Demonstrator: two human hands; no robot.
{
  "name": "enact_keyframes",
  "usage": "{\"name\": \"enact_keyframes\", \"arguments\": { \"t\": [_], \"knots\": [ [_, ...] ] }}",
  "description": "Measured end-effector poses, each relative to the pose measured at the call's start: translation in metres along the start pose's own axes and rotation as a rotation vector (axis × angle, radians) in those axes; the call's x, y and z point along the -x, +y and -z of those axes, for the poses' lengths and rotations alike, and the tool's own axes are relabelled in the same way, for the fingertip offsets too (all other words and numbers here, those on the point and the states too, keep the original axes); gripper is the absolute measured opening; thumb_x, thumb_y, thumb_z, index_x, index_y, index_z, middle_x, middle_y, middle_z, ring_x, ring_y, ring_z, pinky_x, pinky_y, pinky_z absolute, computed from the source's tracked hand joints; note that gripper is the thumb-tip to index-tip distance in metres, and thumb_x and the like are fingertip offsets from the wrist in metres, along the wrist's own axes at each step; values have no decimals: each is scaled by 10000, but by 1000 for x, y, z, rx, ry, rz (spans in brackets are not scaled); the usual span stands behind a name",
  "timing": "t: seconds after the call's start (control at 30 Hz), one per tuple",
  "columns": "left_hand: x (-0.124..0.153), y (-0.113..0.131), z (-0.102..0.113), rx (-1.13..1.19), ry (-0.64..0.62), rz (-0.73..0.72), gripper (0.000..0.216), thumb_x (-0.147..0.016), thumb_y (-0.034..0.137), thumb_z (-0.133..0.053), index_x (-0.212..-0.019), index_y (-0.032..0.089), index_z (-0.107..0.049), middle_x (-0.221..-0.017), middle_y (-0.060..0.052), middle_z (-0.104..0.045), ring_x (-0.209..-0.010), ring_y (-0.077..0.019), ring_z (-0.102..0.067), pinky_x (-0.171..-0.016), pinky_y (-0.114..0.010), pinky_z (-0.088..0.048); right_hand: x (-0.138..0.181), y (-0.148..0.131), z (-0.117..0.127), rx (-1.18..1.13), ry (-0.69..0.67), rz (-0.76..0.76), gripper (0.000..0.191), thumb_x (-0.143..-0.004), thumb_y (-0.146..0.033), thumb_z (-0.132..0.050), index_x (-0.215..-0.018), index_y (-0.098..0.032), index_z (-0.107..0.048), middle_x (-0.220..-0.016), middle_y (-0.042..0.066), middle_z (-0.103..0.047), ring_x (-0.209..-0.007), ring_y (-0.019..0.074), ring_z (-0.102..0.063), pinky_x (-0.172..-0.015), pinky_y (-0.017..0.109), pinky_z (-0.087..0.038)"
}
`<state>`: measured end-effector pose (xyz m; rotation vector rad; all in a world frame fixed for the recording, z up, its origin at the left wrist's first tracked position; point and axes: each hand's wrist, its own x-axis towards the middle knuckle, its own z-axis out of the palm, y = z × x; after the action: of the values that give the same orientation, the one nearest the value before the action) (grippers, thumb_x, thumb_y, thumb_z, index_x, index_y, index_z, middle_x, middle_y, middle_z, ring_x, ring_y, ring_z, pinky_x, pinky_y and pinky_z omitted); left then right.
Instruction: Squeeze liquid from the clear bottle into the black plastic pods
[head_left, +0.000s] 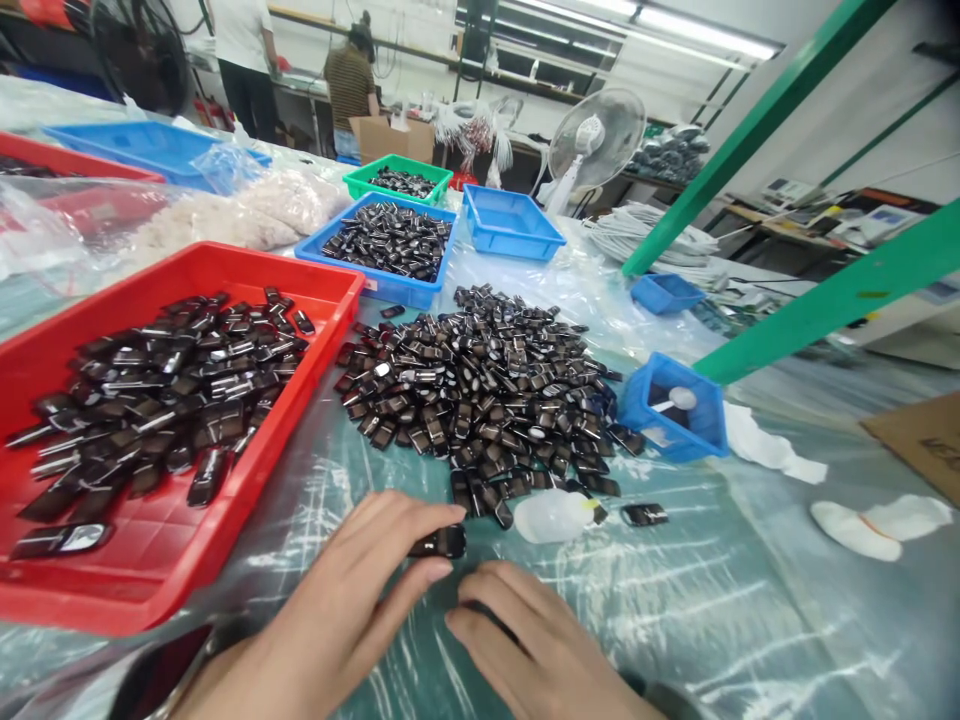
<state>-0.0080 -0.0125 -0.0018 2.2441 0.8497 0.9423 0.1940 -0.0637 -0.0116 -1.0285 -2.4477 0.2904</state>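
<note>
Holding: the left hand (352,600) pinches one small black piece (439,542) between thumb and first finger, just ahead of both hands.
Right hand: the right hand (540,650) lies palm down on the plastic sheet (712,600), fingers bent, just beside the piece. A dark bit peeps out under it; I cannot tell if it grips anything.
Pile: a big pile (480,390) of the same pieces sits ahead of the fingertips.
Red tray: the red tray (150,575), left of the left hand, has more pieces.
White bottle: the white bottle (555,515) lies on its side ahead of the right hand.
Blue bin: the blue bin (701,425) stands farther ahead, to the right.
Doing it well: I think a soft, steady pinch on the edges works best, one piece only, with the wrists kept off the pile.
</note>
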Motion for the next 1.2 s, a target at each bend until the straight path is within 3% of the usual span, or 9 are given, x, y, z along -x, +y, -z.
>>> {"name": "enact_keyframes", "arguments": {
  "t": [0.13, 0.27, 0.33, 0.43, 0.8, 1.2],
  "knots": [
    [1, 0, 1, 28, -10, -56, 258, -1019, 216, -387, -1268, 195, -451, -1022, -29, -600, -924, -135, -559, -821, -237, -425, -5, -2, 12, -219, 129, -139, 173, -957, -111, -433, -959, -178, -593, -847, 40, -660, -792, 156, -620, -711, 268, -543],
    [0, 2, 3, 47, -37, -104, 260, -1015, 197, -399, -1269, 181, -454, -1018, -29, -611, -905, -131, -557, -804, -237, -427, -14, -7, 28, -910, 339, -544, 83, -934, -196, -555, -928, -259, -609, -833, -34, -671, -759, 80, -635, -712, 177, -518],
    [-1, 4, 3, 53, -37, -137, 248, -1014, 204, -408, -1250, 162, -471, -1007, -31, -621, -891, -129, -558, -798, -235, -429, -19, -11, 32, -1220, 308, -678, 49, -918, -274, -605, -892, -246, -636, -775, -45, -689, -708, 61, -635, -692, 158, -512],
    [-2, 5, 3, 64, -22, -190, 236, -1021, 207, -392, -1225, 135, -486, -1004, -39, -629, -896, -124, -562, -806, -229, -427, -25, -15, 30, -1478, 254, -779, 123, -870, -315, -674, -836, -199, -653, -697, -36, -695, -659, 58, -630, -669, 167, -507],
    [-8, 11, 4, 6, 59, -229, 241, -1038, 248, -351, -1132, 107, -523, -930, -29, -657, -825, -100, -586, -791, -213, -415, -29, -20, 25, -1731, 256, -835, 118, -863, -257, -692, -821, -158, -645, -674, -20, -692, -667, 78, -649, -667, 200, -524],
    [-8, 10, 4, -31, 44, -277, 264, -1029, 229, -361, -1138, 73, -543, -908, -64, -658, -816, -139, -576, -764, -270, -442, -27, -18, 23, -1741, 196, -839, 144, -873, -279, -679, -866, -159, -599, -684, -14, -697, -655, 84, -662, -670, 217, -529]
  ]
}}
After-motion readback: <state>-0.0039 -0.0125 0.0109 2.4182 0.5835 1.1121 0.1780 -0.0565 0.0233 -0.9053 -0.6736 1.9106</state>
